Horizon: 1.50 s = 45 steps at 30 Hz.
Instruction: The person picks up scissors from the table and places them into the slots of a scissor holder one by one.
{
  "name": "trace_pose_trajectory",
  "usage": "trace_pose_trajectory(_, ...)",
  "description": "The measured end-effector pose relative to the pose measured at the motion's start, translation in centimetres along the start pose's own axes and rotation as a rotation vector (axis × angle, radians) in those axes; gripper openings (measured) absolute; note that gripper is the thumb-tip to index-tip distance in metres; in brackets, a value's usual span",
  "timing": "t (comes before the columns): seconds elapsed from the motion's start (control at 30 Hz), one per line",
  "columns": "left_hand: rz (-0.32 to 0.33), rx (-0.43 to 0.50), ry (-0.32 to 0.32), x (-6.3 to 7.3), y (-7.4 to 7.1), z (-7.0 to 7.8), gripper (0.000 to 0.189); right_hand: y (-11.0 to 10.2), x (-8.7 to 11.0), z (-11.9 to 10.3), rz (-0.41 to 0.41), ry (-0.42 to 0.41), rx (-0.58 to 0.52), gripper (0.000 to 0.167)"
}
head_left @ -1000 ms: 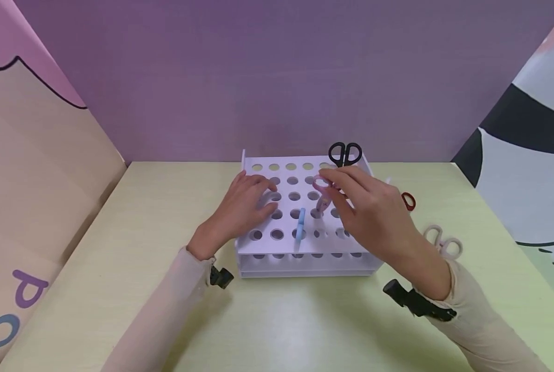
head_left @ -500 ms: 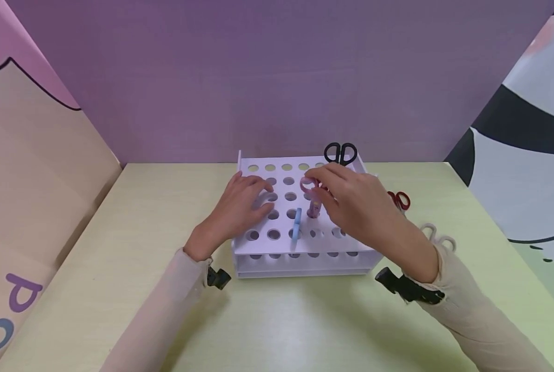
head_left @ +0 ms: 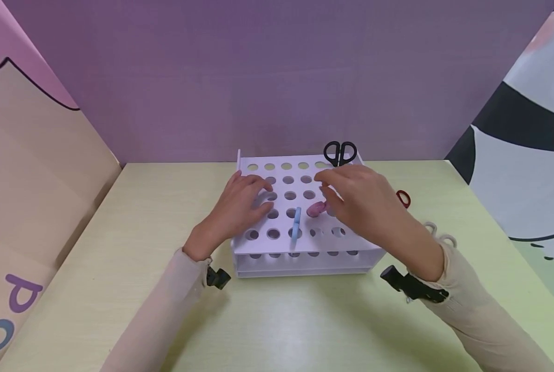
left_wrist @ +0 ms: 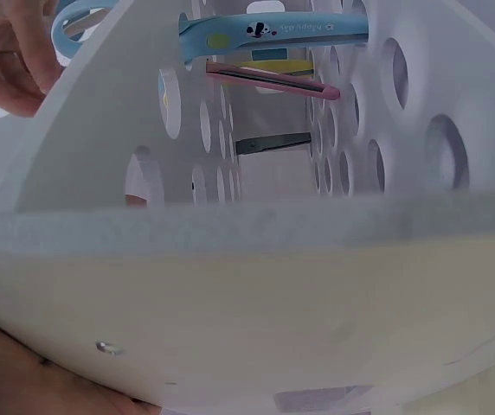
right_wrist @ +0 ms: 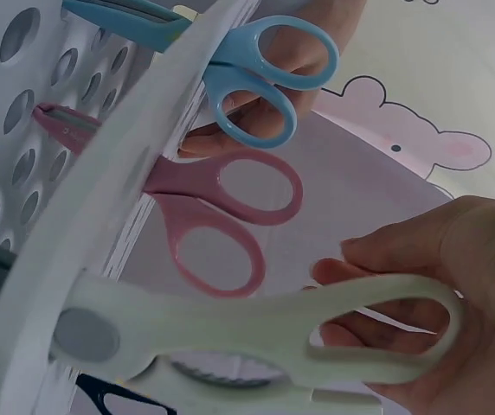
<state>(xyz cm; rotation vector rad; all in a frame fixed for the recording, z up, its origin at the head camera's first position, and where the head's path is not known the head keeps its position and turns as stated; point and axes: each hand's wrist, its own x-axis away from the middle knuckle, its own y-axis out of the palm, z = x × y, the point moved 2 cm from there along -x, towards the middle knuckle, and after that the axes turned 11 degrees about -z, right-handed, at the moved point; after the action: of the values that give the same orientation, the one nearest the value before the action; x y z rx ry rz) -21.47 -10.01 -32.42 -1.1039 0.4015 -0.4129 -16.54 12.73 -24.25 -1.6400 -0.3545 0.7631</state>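
A white rack (head_left: 263, 246) with rows of round holes stands before me. On its left part rests my left hand (head_left: 235, 206), fingers spread over the top plate. Pink scissors (right_wrist: 230, 207) sit blades-down in a hole; in the head view my right hand (head_left: 362, 206) covers most of their handles. In the right wrist view the right hand's fingers (right_wrist: 395, 246) are loosely bent and apart from the pink loops. Blue scissors (head_left: 296, 223) stand in a front hole to the left. Pale green scissors (right_wrist: 360, 328) overlap the right hand in the right wrist view.
Black-handled scissors (head_left: 340, 153) stand at the rack's back right corner. Red scissors (head_left: 403, 198) and pale scissors handles (head_left: 446, 239) show right of the rack, partly behind the right arm. Below the plate, several blades, one dark (left_wrist: 273, 143), hang inside. A purple wall (head_left: 211, 77) rises behind.
The right hand turns the pink scissors over their hole, lowers them, and lets go. The pink handles now sit low at the plate. The left hand stays on the rack.
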Motion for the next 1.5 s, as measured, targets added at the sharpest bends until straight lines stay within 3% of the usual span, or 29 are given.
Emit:
trace_pose_trajectory(0.2,0.0,0.001,0.004,0.1,-0.1,0.0,0.028,-0.6,1.7,0.5,0.202,-0.061,-0.03,0.022)
trace_pose_trajectory(0.5,0.006,0.018,0.003,0.4,-0.3,-0.3,0.029,-2.0,4.8,2.2,0.403,0.069,-0.05,0.016)
trace_pose_trajectory(0.67,0.011,0.024,-0.003,0.5,-0.3,-0.3,0.028,-1.8,6.6,4.1,0.462,0.148,-0.097,0.014)
trace_pose_trajectory(0.77,0.01,0.027,-0.003,0.6,-0.3,-0.3,0.028,-1.4,7.8,5.3,0.445,0.178,-0.102,0.014)
trace_pose_trajectory(0.93,0.011,0.027,0.004,0.6,-0.2,-0.3,0.028,-0.6,9.9,7.2,0.351,0.28,-0.1,0.016)
trace_pose_trajectory(1.07,0.01,0.027,0.005,0.6,-0.3,-0.3,0.028,0.2,11.5,9.1,0.22,0.403,-0.1,0.022)
trace_pose_trajectory(1.33,-0.011,-0.012,0.026,0.5,-0.5,-0.4,0.03,2.9,15.3,13.5,-0.078,0.518,-0.101,0.036)
trace_pose_trajectory(1.5,0.004,-0.05,0.128,0.9,-0.6,-0.4,0.027,5.1,17.8,15.6,-0.343,0.575,-0.174,0.051)
